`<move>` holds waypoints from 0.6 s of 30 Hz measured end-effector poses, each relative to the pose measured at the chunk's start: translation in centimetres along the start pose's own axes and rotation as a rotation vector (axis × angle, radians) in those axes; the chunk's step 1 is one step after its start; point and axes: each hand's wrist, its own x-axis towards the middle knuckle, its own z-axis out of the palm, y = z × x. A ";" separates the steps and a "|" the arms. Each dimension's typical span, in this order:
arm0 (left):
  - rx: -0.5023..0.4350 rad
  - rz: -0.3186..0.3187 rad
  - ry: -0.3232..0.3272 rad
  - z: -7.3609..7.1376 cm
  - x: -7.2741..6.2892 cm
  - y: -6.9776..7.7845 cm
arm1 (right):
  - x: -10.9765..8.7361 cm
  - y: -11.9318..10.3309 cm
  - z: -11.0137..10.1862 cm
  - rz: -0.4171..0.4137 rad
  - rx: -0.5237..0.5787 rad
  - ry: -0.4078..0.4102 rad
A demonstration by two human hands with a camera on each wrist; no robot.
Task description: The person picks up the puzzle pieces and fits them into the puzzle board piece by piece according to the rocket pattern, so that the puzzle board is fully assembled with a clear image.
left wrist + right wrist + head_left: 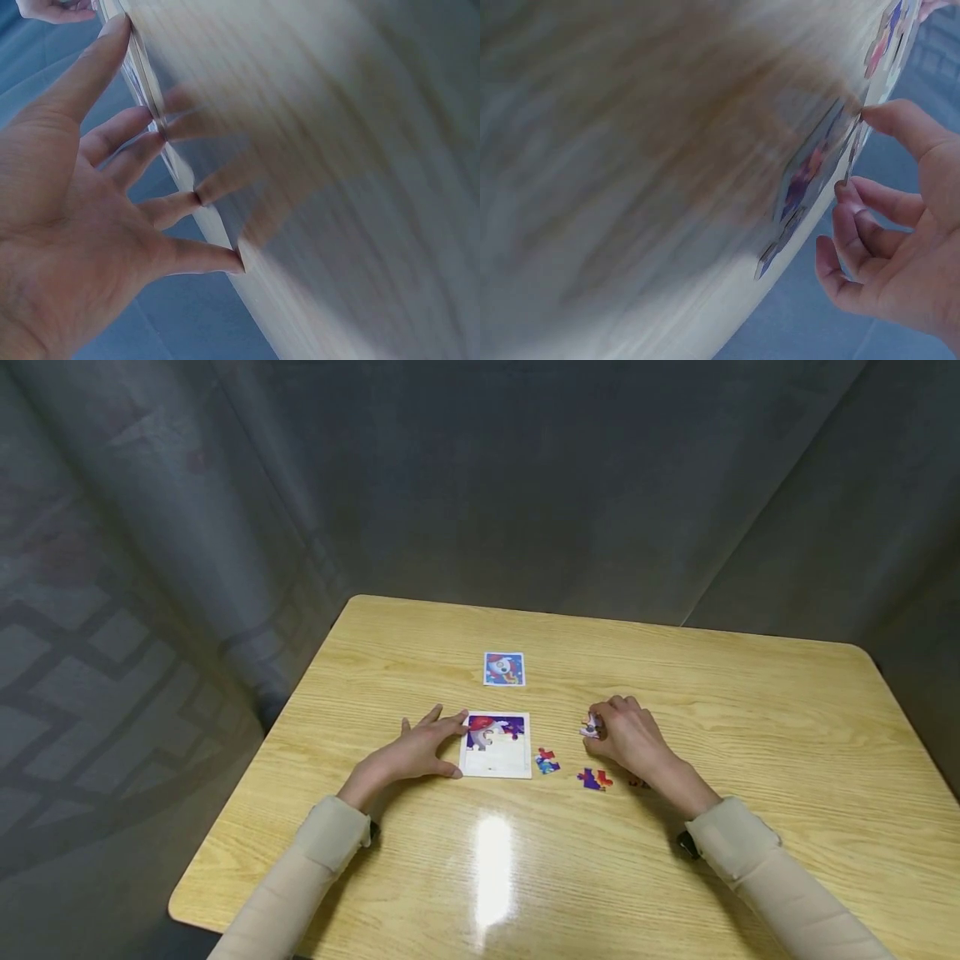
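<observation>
From my remote feed, a person's left sleeve (292,885) enters from the lower edge, the rest of the arm cut off by the frame. The left hand (416,753) lies low with fingers straight and fanned, clasping nothing: its thumb touches the tray (506,762) at the near left corner, two fingers touch near the far left corner, and the other two stand on the table (787,735). Joined pieces (483,727) fill the tray's upper part; the lower right shows pale base. Just beyond it lies a picture card (504,669).

Right of the tray I see the first loose piece (547,762), just beside the rim, then the second loose piece (595,779). Farther right, the right hand (632,737) arches over the table, wrist raised, thumb and forefinger pinching the held piece (591,727), the other fingers curled inward. Fingertips hide part of that piece, and the right wrist view gives me only its edge; whether it touches the table, I cannot tell. A third loose piece (637,782) is mostly covered by the hand. The right sleeve (795,893) runs out at lower right. Both wrist views blur the table's grain.
</observation>
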 end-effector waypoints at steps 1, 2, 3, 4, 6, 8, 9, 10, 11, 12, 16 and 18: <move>0.000 0.000 0.000 0.0 0.0 0.0 | 0.0 0.0 0.0 -0.003 0.001 0.001; 0.001 -0.001 0.001 0.0 0.0 0.0 | 0.0 0.0 0.0 -0.007 0.003 0.004; 0.000 -0.003 0.000 0.0 0.0 0.0 | 0.0 0.1 0.0 -0.014 0.005 0.008; 0.000 -0.004 0.000 0.1 0.0 0.0 | 0.0 0.1 0.0 -0.022 0.007 0.012; 0.002 -0.002 0.002 0.1 0.0 0.1 | 0.1 0.2 0.1 -0.046 0.008 0.027; 0.002 0.002 0.007 0.1 0.0 0.2 | 0.1 0.3 0.1 -0.073 0.002 0.047; 0.002 0.003 0.008 0.0 0.0 0.2 | 0.2 0.4 0.1 -0.087 -0.004 0.058; 0.002 0.005 0.010 0.0 0.0 0.2 | 0.2 0.4 0.1 -0.098 -0.009 0.068; 0.002 0.007 0.011 0.0 -0.1 0.2 | 0.2 0.5 0.2 -0.107 -0.014 0.077; 0.001 0.010 0.013 0.0 -0.1 0.3 | 0.2 0.5 0.2 -0.115 -0.017 0.084; 0.002 0.008 0.010 0.0 0.0 0.2 | 0.4 0.1 0.2 -0.131 -0.010 0.098; 0.004 0.008 0.012 -0.1 0.0 0.2 | 0.6 -0.4 0.1 -0.140 0.001 0.102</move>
